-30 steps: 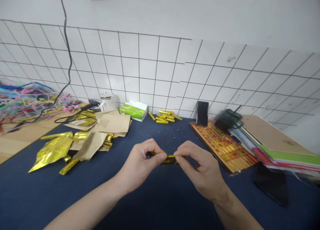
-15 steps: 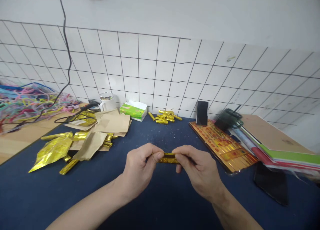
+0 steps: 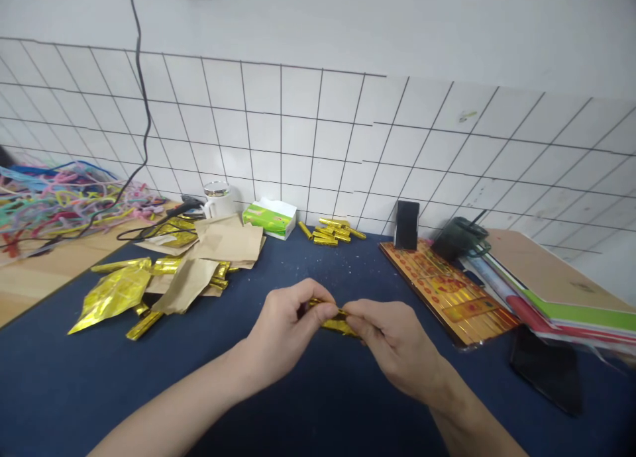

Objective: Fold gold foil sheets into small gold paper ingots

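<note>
Between my two hands, above the dark blue table mat [image 3: 308, 404], is a small gold foil piece [image 3: 340, 325], partly covered by the fingers. My left hand [image 3: 293, 324] pinches its left end between thumb and forefinger. At the right end, my right hand [image 3: 397, 334] grips it with thumb and fingers. Several finished-looking gold rolls [image 3: 332, 232] lie in a group at the back of the mat. To the left, a crumpled gold foil sheet [image 3: 112, 291] and more foil pieces lie around brown paper sheets [image 3: 226, 242].
A green tissue pack [image 3: 268, 219] and a white mug [image 3: 218, 202] stand near the wall. On the right are an upright phone [image 3: 406, 225], an orange patterned board [image 3: 447, 288], a dark cup [image 3: 457, 237], stacked folders [image 3: 561, 278] and a black flat object [image 3: 546, 371]. Colourful strands [image 3: 64, 205] lie far left.
The gold piece now tilts down to the right, and my fingers have come closer together over it. The whole view has shifted slightly, with the background a little further right.
</note>
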Demonstrator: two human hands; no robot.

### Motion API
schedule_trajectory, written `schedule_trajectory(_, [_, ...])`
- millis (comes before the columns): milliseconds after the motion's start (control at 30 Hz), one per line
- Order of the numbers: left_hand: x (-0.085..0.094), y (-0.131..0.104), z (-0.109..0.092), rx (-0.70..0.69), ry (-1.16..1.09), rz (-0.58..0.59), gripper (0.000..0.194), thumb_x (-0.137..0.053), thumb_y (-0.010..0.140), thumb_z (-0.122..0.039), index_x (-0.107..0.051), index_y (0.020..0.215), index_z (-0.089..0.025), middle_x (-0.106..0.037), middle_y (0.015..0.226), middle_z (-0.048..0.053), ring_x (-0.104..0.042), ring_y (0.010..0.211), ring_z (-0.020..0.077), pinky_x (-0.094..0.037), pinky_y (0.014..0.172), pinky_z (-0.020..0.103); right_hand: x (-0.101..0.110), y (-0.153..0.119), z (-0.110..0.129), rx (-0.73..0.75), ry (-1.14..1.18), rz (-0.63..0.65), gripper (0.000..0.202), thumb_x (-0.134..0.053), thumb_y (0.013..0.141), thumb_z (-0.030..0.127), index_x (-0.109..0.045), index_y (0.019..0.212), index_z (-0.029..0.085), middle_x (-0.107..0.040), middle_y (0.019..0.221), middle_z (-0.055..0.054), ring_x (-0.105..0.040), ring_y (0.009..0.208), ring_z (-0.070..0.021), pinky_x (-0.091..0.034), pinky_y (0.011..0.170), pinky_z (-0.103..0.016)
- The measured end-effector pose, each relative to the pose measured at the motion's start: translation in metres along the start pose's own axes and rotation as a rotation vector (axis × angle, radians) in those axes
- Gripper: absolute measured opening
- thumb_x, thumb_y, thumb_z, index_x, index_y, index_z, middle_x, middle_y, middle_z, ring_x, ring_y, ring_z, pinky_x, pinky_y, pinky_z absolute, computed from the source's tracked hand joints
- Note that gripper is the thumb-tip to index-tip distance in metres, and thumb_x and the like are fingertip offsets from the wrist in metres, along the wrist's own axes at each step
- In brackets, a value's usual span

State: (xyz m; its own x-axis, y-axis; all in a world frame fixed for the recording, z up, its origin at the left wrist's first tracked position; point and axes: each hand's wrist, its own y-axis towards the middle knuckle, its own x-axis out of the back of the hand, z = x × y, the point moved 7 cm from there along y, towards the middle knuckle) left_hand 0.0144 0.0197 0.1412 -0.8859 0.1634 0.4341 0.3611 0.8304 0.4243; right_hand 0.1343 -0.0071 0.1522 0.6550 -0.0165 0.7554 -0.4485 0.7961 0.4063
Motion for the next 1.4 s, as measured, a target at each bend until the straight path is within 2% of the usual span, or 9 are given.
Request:
schedule_trajectory(100, [-0.003,0.000,0.011,0.127,-0.204,0.026,0.020,-0.046,0.083,-0.033,-0.055,0.077,-0.017,-0.049,0.047,-0.005,-0.045,0.041,0.0069,-0.034,0.040,0.017,0.004,-0.002,-0.001,-0.003,0.002,-0.055,0.021,-0.037,0.087,0.021,-0.055,0.077,0.020,-0.053,0.058,0.002,-0.048,0.049,-0.0096,-0.034,0.048,-0.021])
schedule_trajectory(200, [-0.002,-0.002,0.013,0.135,-0.201,-0.020,0.022,-0.046,0.084,-0.033,-0.053,0.071,-0.016,-0.049,0.045,-0.004,-0.045,0.040,0.0066,-0.033,0.040,0.016,0.004,-0.003,-0.001,0.006,0.002,-0.076,0.021,-0.037,0.087,0.022,-0.055,0.078,0.020,-0.053,0.056,0.002,-0.048,0.048,-0.0094,-0.034,0.047,-0.021])
schedule_trajectory(400, [0.008,-0.006,0.002,-0.033,0.062,-0.166,0.020,-0.044,0.084,-0.025,-0.052,0.067,-0.018,-0.047,0.048,-0.005,-0.042,0.042,0.0063,-0.032,0.042,0.017,0.000,-0.002,-0.002,-0.014,0.038,-0.059,0.019,-0.037,0.088,0.024,-0.055,0.081,0.020,-0.052,0.055,0.003,-0.047,0.047,-0.0088,-0.034,0.047,-0.020])
schedule_trajectory(633, [0.007,-0.003,-0.011,-0.166,0.277,-0.137,0.018,-0.041,0.084,-0.021,-0.052,0.070,-0.019,-0.055,0.056,-0.003,-0.049,0.048,0.0076,-0.036,0.048,0.018,-0.008,0.001,-0.007,-0.107,0.123,0.017,0.017,-0.046,0.084,0.030,-0.055,0.095,0.022,-0.056,0.058,0.004,-0.049,0.048,-0.0094,-0.036,0.046,-0.020])
schedule_trajectory(800, [0.004,-0.005,-0.016,-0.239,0.277,-0.096,0.018,-0.041,0.083,-0.018,-0.052,0.069,-0.018,-0.055,0.056,-0.003,-0.048,0.047,0.0069,-0.035,0.048,0.017,-0.009,0.001,-0.002,-0.042,0.032,-0.021,0.026,-0.036,0.088,0.027,-0.053,0.070,0.020,-0.045,0.050,0.005,-0.041,0.043,-0.0082,-0.030,0.044,-0.021])
schedule_trajectory(933, [0.003,-0.005,-0.008,-0.134,0.099,-0.072,0.018,-0.043,0.083,-0.020,-0.051,0.068,-0.018,-0.050,0.053,-0.004,-0.045,0.046,0.0063,-0.034,0.046,0.017,-0.010,-0.002,0.001,0.007,0.080,-0.023,0.027,-0.036,0.088,0.027,-0.050,0.066,0.020,-0.041,0.051,0.005,-0.040,0.045,-0.0079,-0.029,0.046,-0.021])
schedule_trajectory(1100, [-0.008,-0.004,0.006,0.112,-0.365,-0.025,0.014,-0.056,0.076,-0.030,-0.052,0.074,-0.017,-0.051,0.058,-0.003,-0.047,0.049,0.0071,-0.038,0.045,0.017,-0.009,-0.005,-0.001,-0.024,0.113,-0.109,0.024,-0.037,0.088,0.026,-0.054,0.072,0.020,-0.041,0.051,0.005,-0.039,0.044,-0.0080,-0.029,0.045,-0.021])
schedule_trajectory(1267, [-0.011,-0.004,0.006,0.138,-0.404,-0.018,0.020,-0.058,0.074,-0.028,-0.050,0.062,-0.015,-0.048,0.052,-0.004,-0.044,0.045,0.0059,-0.035,0.043,0.017,-0.011,-0.006,-0.001,-0.011,0.130,-0.131,0.025,-0.037,0.088,0.024,-0.054,0.070,0.020,-0.044,0.054,0.004,-0.041,0.045,-0.0077,-0.030,0.046,-0.020])
schedule_trajectory(1400, [-0.013,-0.003,0.008,0.174,-0.453,0.088,0.023,-0.054,0.078,-0.034,-0.052,0.065,-0.014,-0.050,0.054,-0.002,-0.047,0.046,0.0067,-0.036,0.043,0.017,-0.010,-0.004,0.001,0.036,0.087,-0.091,0.027,-0.037,0.088,0.023,-0.054,0.068,0.019,-0.040,0.052,0.005,-0.039,0.045,-0.0072,-0.028,0.046,-0.021])
